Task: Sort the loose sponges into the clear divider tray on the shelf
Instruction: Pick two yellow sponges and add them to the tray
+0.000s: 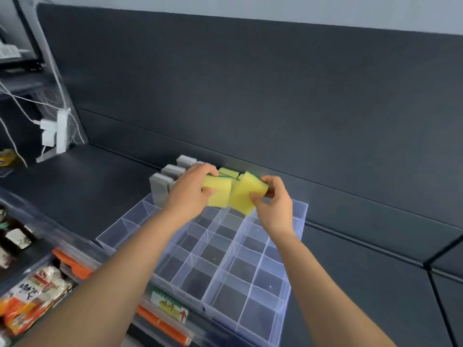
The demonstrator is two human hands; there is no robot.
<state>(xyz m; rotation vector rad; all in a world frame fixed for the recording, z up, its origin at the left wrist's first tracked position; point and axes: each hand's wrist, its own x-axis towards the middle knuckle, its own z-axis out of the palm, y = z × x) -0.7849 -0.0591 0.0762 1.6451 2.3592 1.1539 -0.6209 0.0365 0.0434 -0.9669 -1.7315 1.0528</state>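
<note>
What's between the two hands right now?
Head view: two yellow sponges, side by side: left sponge in the left hand, right sponge in the right hand.

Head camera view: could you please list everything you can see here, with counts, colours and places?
left-held sponge: one, yellow with a green face, above the tray's far end
right-held sponge: one, same colours, tilted, beside it
other yellow sponges: at least one, behind the held pair; count unclear
grey sponges: at least three, upright at the tray's far-left end
divider tray: clear, on the shelf
shelf: one, dark grey
power strip: one, white, with white cables, far left
packaged goods: several, orange and white, lower left
left hand: grips the left-held sponge
right hand: grips the right-held sponge
</note>
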